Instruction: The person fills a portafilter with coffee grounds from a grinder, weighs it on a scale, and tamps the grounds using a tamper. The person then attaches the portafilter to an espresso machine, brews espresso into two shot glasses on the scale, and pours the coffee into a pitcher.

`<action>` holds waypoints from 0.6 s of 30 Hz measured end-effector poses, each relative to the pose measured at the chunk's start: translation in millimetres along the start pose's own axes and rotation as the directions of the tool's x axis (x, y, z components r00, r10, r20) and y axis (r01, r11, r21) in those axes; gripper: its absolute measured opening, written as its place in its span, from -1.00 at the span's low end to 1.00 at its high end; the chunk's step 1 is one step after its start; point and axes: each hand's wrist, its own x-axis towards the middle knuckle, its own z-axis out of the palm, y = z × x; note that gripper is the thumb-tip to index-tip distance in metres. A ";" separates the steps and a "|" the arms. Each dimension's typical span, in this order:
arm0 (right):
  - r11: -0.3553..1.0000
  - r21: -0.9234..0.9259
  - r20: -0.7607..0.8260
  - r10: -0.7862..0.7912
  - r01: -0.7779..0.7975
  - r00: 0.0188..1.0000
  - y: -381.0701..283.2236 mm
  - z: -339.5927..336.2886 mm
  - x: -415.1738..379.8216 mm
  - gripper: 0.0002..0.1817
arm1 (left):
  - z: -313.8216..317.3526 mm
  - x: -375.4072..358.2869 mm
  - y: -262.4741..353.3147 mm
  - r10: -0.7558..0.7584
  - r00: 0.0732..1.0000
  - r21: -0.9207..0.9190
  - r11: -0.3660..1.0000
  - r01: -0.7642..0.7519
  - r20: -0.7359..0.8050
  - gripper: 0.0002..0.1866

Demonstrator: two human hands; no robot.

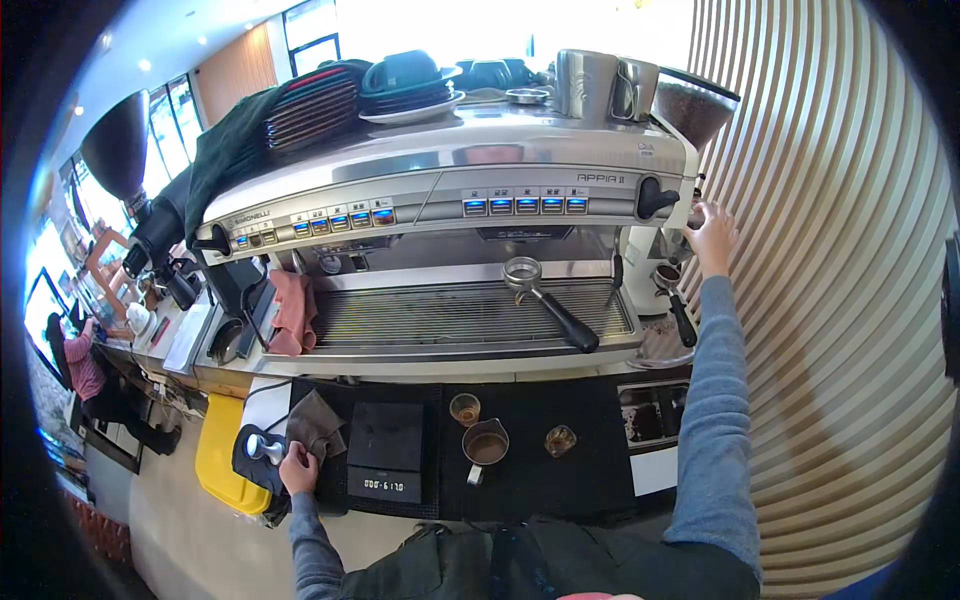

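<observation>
My left hand is at the edge of a grey-brown cloth on the black mat, its fingers closed on the cloth. A tamper with a pale metal end lies just left of it. My right hand reaches far out to the coffee grinder on the right, fingers curled at its side; what they grip is hidden. Below that hand, a portafilter with a black handle sits at the grinder. Another portafilter rests on the espresso machine's drip tray.
A digital scale, a small glass, a metal pitcher with brown liquid and a small glass dish stand on the mat. The espresso machine carries stacked cups and saucers. A pink cloth hangs left; a person stands farther off.
</observation>
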 end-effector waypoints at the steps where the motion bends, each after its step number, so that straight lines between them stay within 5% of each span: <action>1: 1.000 0.001 -0.001 0.000 0.000 1.000 0.9 0.7 0.9 -0.42 | 0.4 0.2 -0.3 0.008 1.000 0.014 1.000 -0.008 -0.012 -0.86; 18: 0.999 -0.041 0.058 0.034 -0.031 0.998 0.9 1.5 0.9 -0.34 | 0.4 -0.3 -1.8 0.010 1.000 -0.007 1.000 -0.010 0.001 -0.86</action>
